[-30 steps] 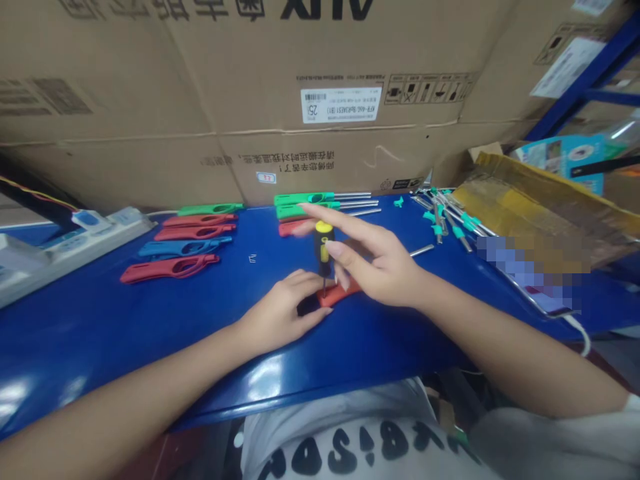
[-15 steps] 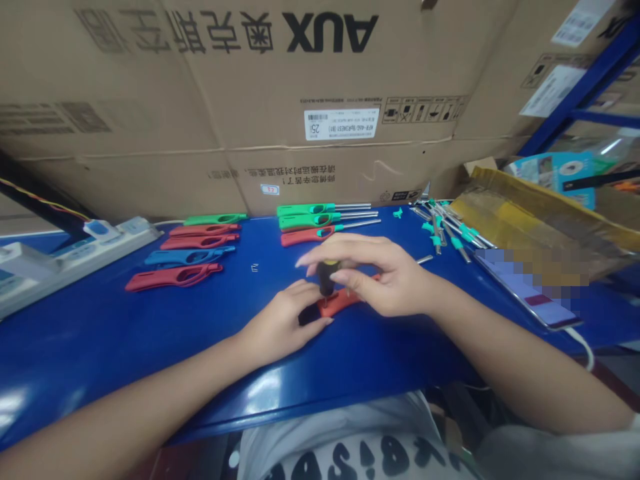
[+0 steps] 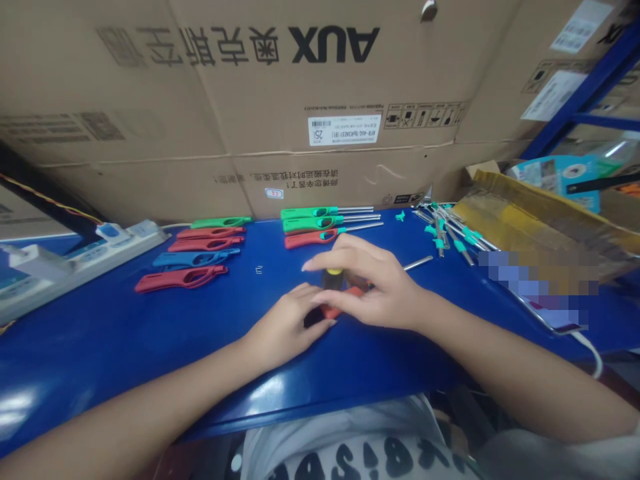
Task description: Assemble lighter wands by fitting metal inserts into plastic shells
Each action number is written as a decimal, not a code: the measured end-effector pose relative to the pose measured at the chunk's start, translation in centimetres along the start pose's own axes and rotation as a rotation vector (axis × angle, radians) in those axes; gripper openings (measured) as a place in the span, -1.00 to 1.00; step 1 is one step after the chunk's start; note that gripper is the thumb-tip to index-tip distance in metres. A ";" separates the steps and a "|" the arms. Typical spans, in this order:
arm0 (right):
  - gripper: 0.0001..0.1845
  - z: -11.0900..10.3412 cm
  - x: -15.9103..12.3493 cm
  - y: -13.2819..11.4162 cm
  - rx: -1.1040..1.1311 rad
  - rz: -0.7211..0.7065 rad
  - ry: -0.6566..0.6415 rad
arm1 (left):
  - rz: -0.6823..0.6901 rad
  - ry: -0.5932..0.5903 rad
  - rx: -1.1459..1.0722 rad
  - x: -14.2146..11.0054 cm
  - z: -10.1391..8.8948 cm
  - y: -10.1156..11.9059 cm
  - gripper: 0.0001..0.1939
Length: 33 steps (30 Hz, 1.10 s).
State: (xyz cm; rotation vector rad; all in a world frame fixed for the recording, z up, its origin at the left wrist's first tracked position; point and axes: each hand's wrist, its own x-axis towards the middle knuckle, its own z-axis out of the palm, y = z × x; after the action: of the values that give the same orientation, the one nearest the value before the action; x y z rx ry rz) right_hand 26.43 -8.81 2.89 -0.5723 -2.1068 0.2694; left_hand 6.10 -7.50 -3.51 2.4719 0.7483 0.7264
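My right hand (image 3: pixel 383 287) holds a short screwdriver (image 3: pixel 333 281) with a black and yellow handle between thumb and fingers. The screwdriver stands nearly upright over the end of a red-orange stick lighter (image 3: pixel 331 311); my thumb hides its tip. My left hand (image 3: pixel 283 327) grips that end of the lighter against the blue table, fingers behind and thumb in front. Most of the lighter's body lies beneath my right hand, and its metal tube (image 3: pixel 419 263) sticks out to the right.
Several lighter shells (image 3: pixel 183 279) lie at left, near a white power strip (image 3: pixel 90 267). Lighters with tubes (image 3: pixel 333 221) lie at the back. Small metal pieces (image 3: pixel 259 270) sit mid-table. Loose tubes (image 3: pixel 440 233), a phone (image 3: pixel 530 293) and a taped carton (image 3: pixel 545 220) occupy the right.
My right fingers have shifted around the screwdriver handle, the thumb now reaching farther left across it. My left hand keeps its hold on the lighter. The whole view has shifted slightly.
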 end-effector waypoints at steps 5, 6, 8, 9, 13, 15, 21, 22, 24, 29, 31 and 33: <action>-0.65 -0.5 0.1 -0.1 -0.002 0.030 -0.043 | -0.020 -0.026 0.003 0.1 -0.3 0.3 -0.86; -0.63 -0.8 0.2 -0.1 0.094 0.067 -0.074 | -0.019 -0.032 -0.008 0.2 -0.3 0.4 -0.83; -0.64 -1.1 0.4 -0.3 0.231 0.091 -0.120 | -0.024 -0.036 -0.025 0.2 -0.3 0.4 -0.80; -0.66 -1.1 0.4 -0.3 0.246 0.074 -0.112 | -0.026 -0.031 -0.031 0.2 -0.3 0.4 -0.80; -0.76 -0.7 0.5 -0.4 0.114 -0.041 -0.018 | -0.021 -0.008 -0.041 0.1 0.0 0.3 -0.80; -0.76 -0.4 0.5 -0.5 0.055 -0.068 -0.016 | -0.017 -0.013 -0.047 0.0 0.1 0.3 -0.76; -0.75 0.0 0.1 -0.4 -0.108 -0.076 0.047 | -0.072 -0.061 -0.030 -0.1 0.1 0.1 -0.78; -0.75 0.0 0.0 -0.4 -0.134 -0.072 0.056 | -0.076 -0.063 -0.026 -0.1 0.2 0.1 -0.79; -0.74 0.2 -0.1 -0.5 -0.157 -0.062 0.059 | -0.074 -0.063 -0.015 -0.1 0.2 0.1 -0.81; -0.77 -0.2 0.1 -0.1 0.013 0.110 0.194 | -0.072 -0.099 0.074 0.1 -1.1 0.9 -0.67; -0.74 -1.5 0.2 0.8 0.046 0.238 0.293 | -0.104 -0.162 0.169 0.0 -2.2 1.1 -0.51; -0.72 -3.4 0.1 2.2 -0.051 0.296 0.333 | -0.141 -0.221 0.278 -0.2 -3.3 1.3 -0.46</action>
State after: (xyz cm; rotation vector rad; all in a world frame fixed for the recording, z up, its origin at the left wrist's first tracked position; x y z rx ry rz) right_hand 29.83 -6.88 4.02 -0.8973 -1.7095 0.2669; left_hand 4.49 -7.69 -0.37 2.6533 0.9815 0.3071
